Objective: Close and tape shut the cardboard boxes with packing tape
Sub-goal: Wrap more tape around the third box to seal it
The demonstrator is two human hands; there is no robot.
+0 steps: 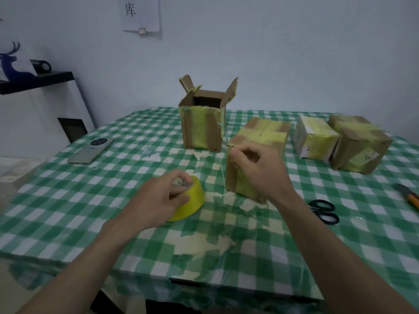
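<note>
Box closed, upright on desk under my right hand, which pinches the tape end at its near top edge | left hand grips tape roll just left | strand runs down box's near-left corner | open box behind

Home room: checked tablecloth, deer ornament on shelf.
</note>
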